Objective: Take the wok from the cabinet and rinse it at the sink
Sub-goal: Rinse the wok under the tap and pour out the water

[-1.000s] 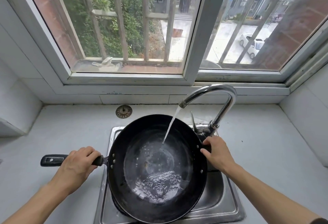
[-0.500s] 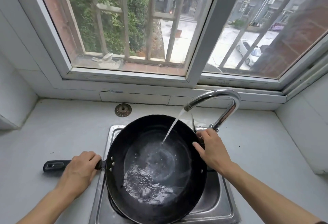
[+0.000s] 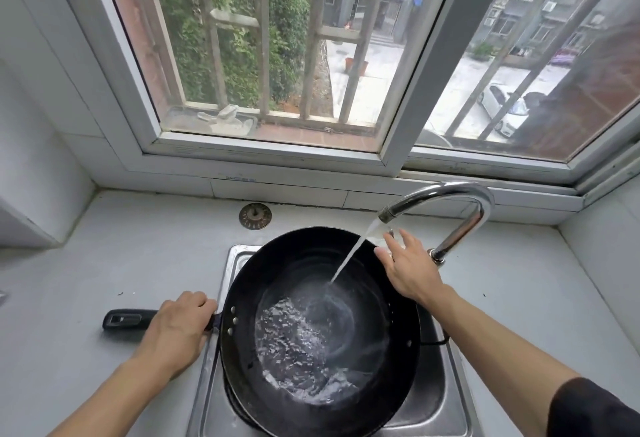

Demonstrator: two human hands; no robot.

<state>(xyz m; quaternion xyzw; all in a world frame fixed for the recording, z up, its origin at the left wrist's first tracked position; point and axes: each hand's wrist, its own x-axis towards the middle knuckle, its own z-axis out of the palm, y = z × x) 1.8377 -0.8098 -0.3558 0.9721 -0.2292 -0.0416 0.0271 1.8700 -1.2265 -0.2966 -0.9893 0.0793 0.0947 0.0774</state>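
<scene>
While the left hand (image 3: pixel 178 327) curls its fingers round the wok's black handle (image 3: pixel 126 319), hiding the stretch where handle meets pan, the right hand (image 3: pixel 410 268) has its fingers straight and slightly spread, holding nothing, above the wok's rim at about two o'clock. Whether those fingertips touch the lever behind them is hard to make out; the lever itself is hidden by the hand. The wok (image 3: pixel 320 329) sits in the steel sink (image 3: pixel 445 398), covering most of the basin, its handle pointing to nine o'clock over the countertop (image 3: pixel 114 256). A small loop handle shows at the wok's three o'clock edge, partly behind the right forearm. Water pools and ripples in the pan's bottom. A stream falls from the curved chrome faucet (image 3: pixel 450 199), whose spout stands at one o'clock from the wok, just beside the right hand. A round metal strainer (image 3: pixel 255 216) lies on the counter at eleven o'clock. Beyond, a barred window (image 3: pixel 277 55) is cut off at the top.
</scene>
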